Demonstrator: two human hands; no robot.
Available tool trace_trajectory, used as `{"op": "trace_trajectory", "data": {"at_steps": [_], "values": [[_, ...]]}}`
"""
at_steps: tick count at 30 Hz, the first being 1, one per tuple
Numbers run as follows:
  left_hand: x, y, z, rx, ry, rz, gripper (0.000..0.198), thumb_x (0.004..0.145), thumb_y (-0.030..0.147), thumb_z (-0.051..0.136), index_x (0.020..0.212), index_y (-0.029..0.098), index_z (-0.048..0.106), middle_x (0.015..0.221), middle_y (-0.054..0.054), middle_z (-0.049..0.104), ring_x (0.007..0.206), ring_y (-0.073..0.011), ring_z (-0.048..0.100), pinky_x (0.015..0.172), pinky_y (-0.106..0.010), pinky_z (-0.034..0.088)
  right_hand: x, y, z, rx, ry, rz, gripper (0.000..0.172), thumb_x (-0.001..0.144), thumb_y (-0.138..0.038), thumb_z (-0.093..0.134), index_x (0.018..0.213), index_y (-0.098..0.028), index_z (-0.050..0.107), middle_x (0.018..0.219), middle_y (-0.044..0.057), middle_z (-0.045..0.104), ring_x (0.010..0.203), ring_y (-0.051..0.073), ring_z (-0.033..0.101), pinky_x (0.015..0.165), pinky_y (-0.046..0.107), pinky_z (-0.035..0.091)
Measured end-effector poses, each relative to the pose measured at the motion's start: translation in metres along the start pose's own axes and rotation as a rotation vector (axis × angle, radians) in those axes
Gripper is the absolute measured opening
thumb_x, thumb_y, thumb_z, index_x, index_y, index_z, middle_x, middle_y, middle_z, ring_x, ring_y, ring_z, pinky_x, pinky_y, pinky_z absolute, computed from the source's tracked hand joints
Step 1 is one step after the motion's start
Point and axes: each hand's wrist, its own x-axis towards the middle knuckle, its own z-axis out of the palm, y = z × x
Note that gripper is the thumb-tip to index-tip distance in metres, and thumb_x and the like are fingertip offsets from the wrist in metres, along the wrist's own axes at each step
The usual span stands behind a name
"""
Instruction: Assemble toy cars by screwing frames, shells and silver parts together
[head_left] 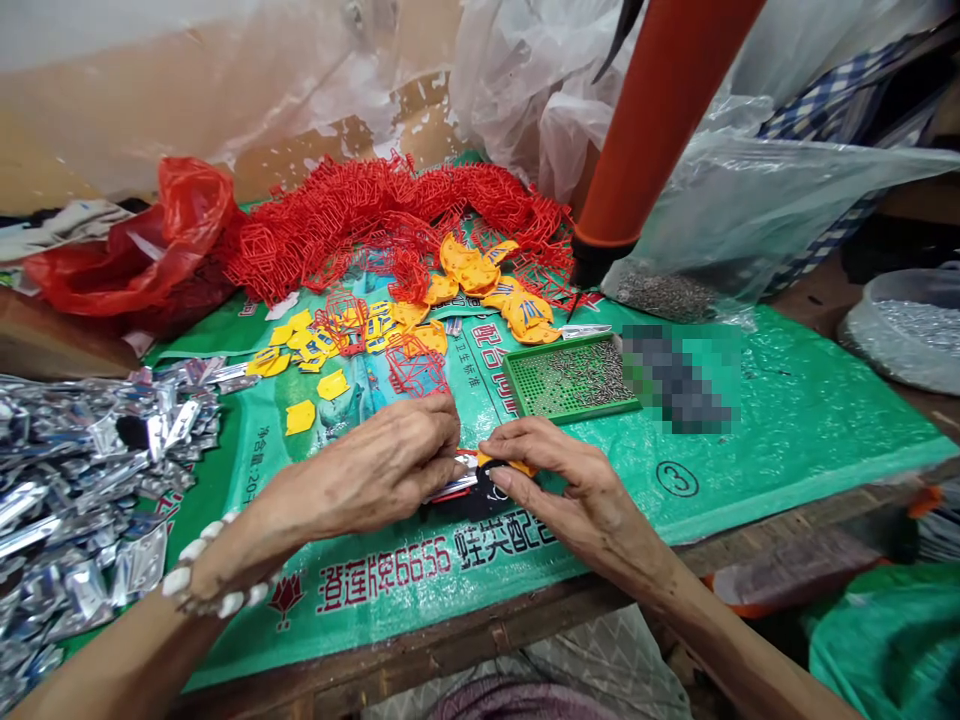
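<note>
While both hands meet low over the green sheet (765, 430), I can see a small piece in black, yellow and silver (493, 484) between them, near the sheet's front edge. The right hand (559, 470) holds its black and yellow end, thumb on the near side and fingers curled across the top. The left hand (401, 450) is narrow, its fingertips bunched at the silver end; whether they pinch it, or something tinier, I can't tell from where I stand. A bracelet of white beads (182, 578) circles that wrist.

Just beyond the right hand sits a green tray (570, 412) of little metal bits (577, 375). Past the left hand lie flat yellow pieces (300, 417), then rounded orange ones (469, 268), and behind those a long heap of red plastic frames (360, 215). Shiny silver parts (97, 500) pile up at the left, while an orange-red tool (667, 110) hangs down above the tray's far side.
</note>
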Motion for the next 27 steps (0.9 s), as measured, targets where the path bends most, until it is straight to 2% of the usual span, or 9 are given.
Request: {"op": "trace_trajectory", "data": {"at_steps": [3,9,14,18,23,27], "values": [[-0.002,0.003,0.001,0.002,0.042,0.024,0.012,0.1,0.024,0.048,0.104,0.015,0.056,0.11,-0.007,0.061,0.114,-0.0193,0.055,0.101,-0.032,0.044,0.0,-0.001,-0.001,-0.002,-0.008,-0.005,0.015,0.089,-0.018,0.061,0.101,-0.018,0.07,0.098,0.006,0.071,0.096,0.016,0.066,0.084,0.032,0.056],[0.004,0.012,-0.003,-0.01,-0.066,-0.061,0.012,0.098,0.022,0.051,0.091,0.015,0.057,0.096,-0.004,0.06,0.093,-0.0184,0.058,0.085,-0.031,0.048,-0.001,-0.002,-0.001,-0.005,-0.016,-0.009,0.016,0.09,-0.018,0.06,0.104,-0.019,0.068,0.098,0.006,0.07,0.094,0.016,0.065,0.082,0.032,0.055],[0.003,0.019,-0.003,-0.031,-0.033,-0.075,0.017,0.098,0.018,0.051,0.089,0.016,0.065,0.094,-0.003,0.062,0.088,-0.0165,0.059,0.079,-0.028,0.046,0.0,-0.003,-0.001,0.006,-0.037,-0.004,0.015,0.091,-0.018,0.058,0.104,-0.019,0.067,0.097,0.005,0.069,0.093,0.015,0.064,0.081,0.031,0.053],[0.004,0.023,-0.008,-0.042,-0.061,-0.078,0.019,0.096,0.016,0.055,0.084,0.015,0.069,0.089,-0.003,0.064,0.078,-0.0143,0.06,0.071,-0.025,0.046,0.0,-0.004,-0.001,0.012,-0.05,0.012,0.014,0.092,-0.018,0.057,0.102,-0.018,0.067,0.096,0.004,0.069,0.093,0.015,0.063,0.082,0.031,0.052],[0.007,0.021,-0.011,-0.01,-0.092,-0.052,0.02,0.098,0.017,0.049,0.087,0.016,0.066,0.091,-0.003,0.064,0.079,-0.0147,0.06,0.073,-0.026,0.046,0.001,-0.006,0.0,0.013,-0.054,0.031,0.012,0.092,-0.019,0.057,0.1,-0.019,0.067,0.096,0.004,0.07,0.093,0.016,0.063,0.083,0.032,0.052],[0.004,0.015,-0.004,0.096,-0.108,-0.037,0.022,0.101,0.023,0.042,0.088,0.018,0.06,0.089,-0.003,0.06,0.077,-0.0166,0.058,0.07,-0.029,0.046,0.001,-0.005,0.0,0.008,-0.051,0.017,0.013,0.092,-0.018,0.057,0.101,-0.019,0.067,0.096,0.004,0.069,0.094,0.015,0.063,0.084,0.032,0.052]]}}
